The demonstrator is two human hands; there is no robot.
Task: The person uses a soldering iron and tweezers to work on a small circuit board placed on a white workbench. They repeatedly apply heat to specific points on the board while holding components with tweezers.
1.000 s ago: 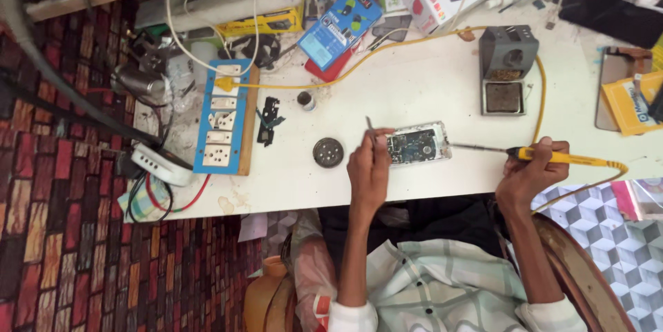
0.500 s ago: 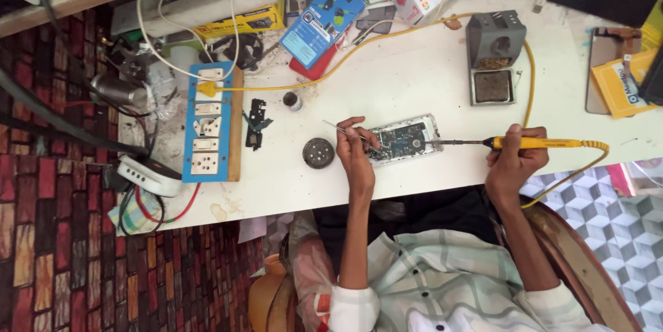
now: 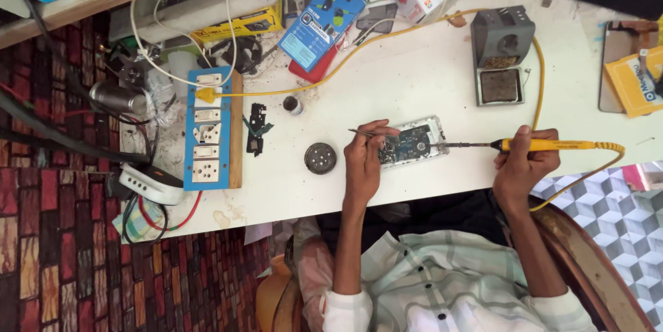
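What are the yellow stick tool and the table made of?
The soldering iron in the right hand looks like it has a yellow plastic handle, smooth and slightly glossy, with a thin dark shaft that seems to be metal. The table has a flat white matt top, probably laminate or painted board; scuffs and stains show on it.

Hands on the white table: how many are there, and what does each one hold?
2. The left hand holds tweezers at the opened phone; the right hand holds the yellow soldering iron. No other hands show.
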